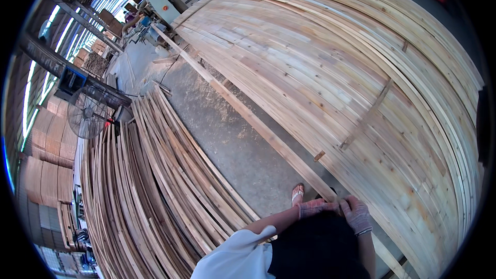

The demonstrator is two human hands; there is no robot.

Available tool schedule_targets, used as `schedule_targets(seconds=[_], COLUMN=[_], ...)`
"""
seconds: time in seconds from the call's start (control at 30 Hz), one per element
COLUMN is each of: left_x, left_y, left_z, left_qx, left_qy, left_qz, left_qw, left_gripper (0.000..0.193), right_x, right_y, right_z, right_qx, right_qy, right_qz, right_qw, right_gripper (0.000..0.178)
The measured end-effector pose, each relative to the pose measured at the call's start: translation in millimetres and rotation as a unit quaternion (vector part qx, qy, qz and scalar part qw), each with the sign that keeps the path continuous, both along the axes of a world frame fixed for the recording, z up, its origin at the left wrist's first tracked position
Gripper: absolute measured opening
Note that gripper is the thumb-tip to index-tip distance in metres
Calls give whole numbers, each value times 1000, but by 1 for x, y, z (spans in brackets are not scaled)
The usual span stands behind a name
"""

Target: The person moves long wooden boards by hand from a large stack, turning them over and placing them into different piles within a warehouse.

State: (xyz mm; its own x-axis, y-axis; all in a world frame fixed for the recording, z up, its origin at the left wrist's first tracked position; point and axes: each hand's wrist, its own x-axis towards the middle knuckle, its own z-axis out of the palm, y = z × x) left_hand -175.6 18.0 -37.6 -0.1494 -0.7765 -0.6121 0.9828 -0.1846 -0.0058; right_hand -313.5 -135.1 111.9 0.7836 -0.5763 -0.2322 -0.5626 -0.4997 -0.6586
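Note:
A long, narrow wooden strip [258, 129] runs from a machine at the far left down to me, passing at my hands and continuing below toward the lower right. My left hand [316, 207], in a knitted work glove, is closed at the strip's near side, its fingertips partly hidden. Close beside it, my right hand [356, 215], also gloved, grips the same strip with the fingers bent over it. The two hands nearly touch, in front of my dark apron or clothing [318, 248].
To the right lies a wide stack of pale wooden strips [310, 72], with a small wood block [319, 156] at its edge. A pile of long strips [150, 191] fills the left. Beyond stand a fan [88, 113], a blue machine [147, 28] and sawdust on the concrete floor [217, 108].

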Motion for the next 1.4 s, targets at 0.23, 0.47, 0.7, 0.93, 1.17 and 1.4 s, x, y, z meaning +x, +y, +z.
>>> schedule_targets(seconds=[0.23,0.47,0.7,0.93,1.17,1.4], left_x=[18,92,177,375,398,177], left_y=[-12,1,-37,-15,12,9], left_z=[76,94,152,127,153,92], left_qx=[21,17,-20,33,-78,-385], left_qy=[-144,-273,-311,-338,-389,-233], left_qz=[29,47,357,424,317,-155], left_qw=[989,961,881,839,861,880], left_gripper=[46,48,44,37,47,60], right_x=[-145,-478,-346,-106,50,180], right_y=[-56,-97,-83,-38,7,48], right_z=[-2,-35,-13,25,43,94], right_qx=[-40,-130,-108,-140,-177,-95], right_qy=[124,292,126,92,97,-83], right_qz=[-77,-283,-371,-304,-169,14], right_qw=[988,904,914,938,965,992], right_gripper=[30,44,41,45,37,33])
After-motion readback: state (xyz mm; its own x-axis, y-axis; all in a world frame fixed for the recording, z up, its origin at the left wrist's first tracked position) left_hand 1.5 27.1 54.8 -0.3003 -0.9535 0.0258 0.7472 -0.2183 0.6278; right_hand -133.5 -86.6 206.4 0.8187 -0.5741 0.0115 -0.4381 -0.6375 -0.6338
